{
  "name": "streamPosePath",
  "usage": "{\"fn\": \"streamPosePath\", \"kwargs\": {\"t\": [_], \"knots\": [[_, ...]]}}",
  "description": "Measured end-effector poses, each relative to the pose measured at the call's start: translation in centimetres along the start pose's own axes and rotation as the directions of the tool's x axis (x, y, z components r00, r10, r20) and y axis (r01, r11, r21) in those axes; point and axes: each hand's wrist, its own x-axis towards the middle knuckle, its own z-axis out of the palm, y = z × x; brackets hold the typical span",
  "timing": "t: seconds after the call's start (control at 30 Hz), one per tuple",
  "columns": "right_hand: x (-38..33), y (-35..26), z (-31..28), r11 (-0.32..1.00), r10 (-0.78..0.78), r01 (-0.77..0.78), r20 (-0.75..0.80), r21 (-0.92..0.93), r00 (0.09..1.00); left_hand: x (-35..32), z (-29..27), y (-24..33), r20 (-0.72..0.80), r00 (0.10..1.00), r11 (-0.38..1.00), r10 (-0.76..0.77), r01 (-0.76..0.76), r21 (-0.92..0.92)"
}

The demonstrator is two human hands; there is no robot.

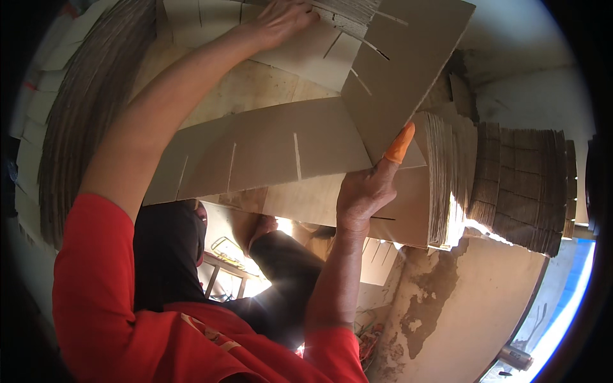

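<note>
Right hand: (pixel 367 195) just right of the middle, toward 3 o'clock. One finger, in an orange finger cover (pixel 400 143), sticks out toward 1 o'clock and touches the cardboard's near corner. The others are hard to see, so I cannot tell if it pinches.
Left hand: (pixel 284 22) up at 12 o'clock, fingers bent at the far cardboard panel (pixel 300 60). I cannot tell if it grips.
Long cardboard strip: (pixel 255 150) near the middle, its long way running from between 8 and 9 o'clock to between 2 and 3.
Tall cardboard panel: (pixel 415 57) meets the strip at a corner and points to 1 o'clock.
Feel and shape: stiff, flat, smooth brown card, with thin straight slits.
Piles: a pale card stack (pixel 440 185) at 3 o'clock, a darker stack (pixel 523 185) beyond it, and a tall ridged stack (pixel 96 108) at 10 o'clock.
</note>
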Motion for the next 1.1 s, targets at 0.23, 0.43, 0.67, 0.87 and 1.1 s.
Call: {"fn": "streamPosePath", "kwargs": {"t": [0.23, 0.43, 0.67, 0.87, 1.1], "knots": [[0.1, -0.3, -0.3, 1.000, 0.005, -0.005, 0.012, 0.029, 1.000, 1.0, -1.6, 0.6, 0.280, 0.944, 0.980, -0.176, 0.194, -0.038], [0.0, -0.5, -0.2, 0.997, 0.017, -0.018, 0.005, 0.071, 1.000, 0.2, -1.5, 1.0, -0.306, 0.940, 0.985, 0.148, -0.168, -0.041], [-0.1, -0.1, -0.3, 0.998, 0.058, -0.058, 0.018, 0.036, 0.998, -0.4, -2.0, 1.7, 0.212, 0.974, 0.973, -0.084, 0.126, -0.194], [0.0, -0.3, -0.4, 0.998, 0.028, -0.029, 0.015, 0.057, 1.000, -0.7, -2.2, 1.7, 0.201, 0.979, 0.955, 0.035, 0.026, -0.295], [0.1, -0.9, -1.2, 0.997, 0.074, -0.075, 0.026, 0.025, 0.997, -1.8, -2.1, 4.3, 0.120, 0.985, 0.949, 0.123, -0.082, -0.305]]}}
